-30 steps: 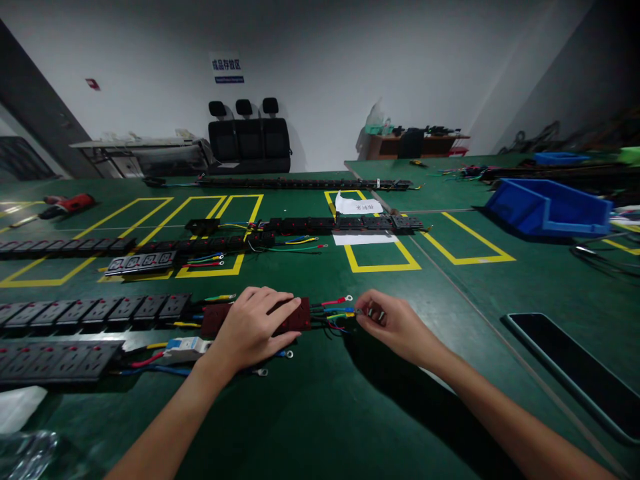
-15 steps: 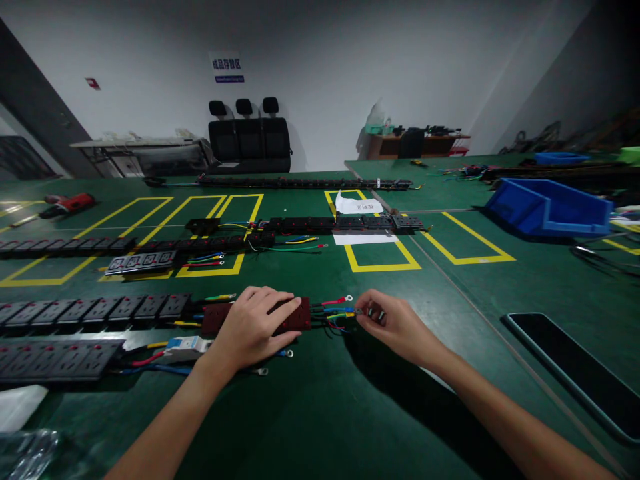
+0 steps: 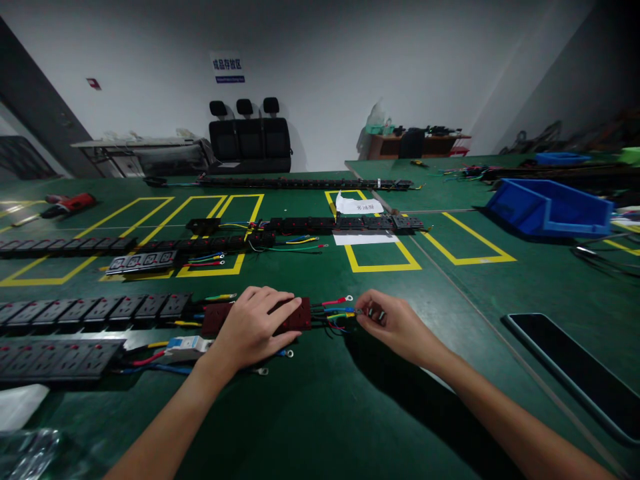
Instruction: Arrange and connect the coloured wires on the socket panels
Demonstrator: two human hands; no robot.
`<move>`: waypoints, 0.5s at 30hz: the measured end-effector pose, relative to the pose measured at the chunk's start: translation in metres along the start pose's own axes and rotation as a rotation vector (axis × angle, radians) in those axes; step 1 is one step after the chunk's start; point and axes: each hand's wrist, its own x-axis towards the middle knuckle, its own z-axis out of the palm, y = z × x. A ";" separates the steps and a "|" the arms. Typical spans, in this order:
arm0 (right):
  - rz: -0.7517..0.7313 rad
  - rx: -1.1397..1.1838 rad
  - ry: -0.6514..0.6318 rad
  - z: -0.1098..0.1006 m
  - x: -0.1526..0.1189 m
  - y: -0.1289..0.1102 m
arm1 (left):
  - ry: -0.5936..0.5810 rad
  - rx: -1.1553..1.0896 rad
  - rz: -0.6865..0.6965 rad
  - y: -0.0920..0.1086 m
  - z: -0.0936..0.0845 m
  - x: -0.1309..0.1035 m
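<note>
Pressing down on the dark red socket block [image 3: 298,315], my left hand [image 3: 257,327] lies palm down, fingers loosely spread and thumb out along its near side. And look right: my right hand [image 3: 385,320] has thumb and forefinger pinched at the tips of the blue and yellow-sleeved wires [image 3: 345,311] coming off the block, other fingers curled around small shiny pieces, metal by the look of them, though the view is too dim to be sure.

Just beside the pinch, a red wire [image 3: 337,302] ends in a bare metal ring. The block sits well short of the table's [image 3: 320,413] far edge, on smooth green matting. Left of it run ribbed black socket strips [image 3: 90,310]; closer in, a glossy white-and-blue breaker [image 3: 185,348] trails thick wires. Over to the right, a flat, glassy phone [image 3: 575,373] lies slantwise, and beyond it stands the angular blue plastic bin [image 3: 550,207], towards the far edge.
</note>
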 end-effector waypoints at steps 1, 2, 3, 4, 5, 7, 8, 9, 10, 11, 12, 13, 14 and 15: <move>0.000 -0.001 0.001 0.000 0.000 0.000 | 0.000 0.001 0.001 0.000 0.000 0.000; -0.001 -0.004 0.001 0.000 0.000 0.001 | 0.000 0.001 0.004 0.000 0.000 0.000; -0.002 -0.007 -0.001 0.000 -0.001 0.001 | 0.001 0.002 0.005 -0.001 0.001 0.000; -0.002 -0.009 -0.002 0.000 -0.001 0.001 | 0.001 0.002 0.006 -0.001 0.001 0.000; -0.003 -0.007 -0.002 0.000 -0.002 0.001 | 0.002 0.003 0.005 -0.001 0.001 0.000; -0.001 0.013 0.004 0.001 -0.002 0.001 | 0.005 0.005 0.002 0.000 0.000 0.000; 0.001 0.027 0.009 0.001 -0.002 0.001 | 0.006 0.006 0.000 0.000 0.000 0.001; 0.004 0.042 0.013 0.001 -0.002 0.000 | 0.006 0.007 -0.001 0.000 0.000 0.001; 0.004 0.050 0.015 0.001 -0.002 0.000 | 0.005 0.007 -0.002 0.000 0.000 0.001; 0.003 0.050 0.013 0.001 -0.002 -0.001 | 0.004 0.006 -0.002 0.000 0.000 0.001; 0.001 0.040 0.010 0.001 -0.002 -0.001 | 0.002 0.004 -0.003 0.000 0.000 0.001; -0.003 0.026 0.008 0.001 -0.002 -0.002 | 0.001 0.003 -0.003 0.000 0.000 0.001; -0.006 0.010 0.007 0.000 -0.002 -0.002 | 0.000 0.002 -0.003 0.000 0.000 0.001; -0.008 -0.003 0.006 0.000 -0.002 -0.003 | -0.001 0.002 -0.004 0.000 0.000 0.001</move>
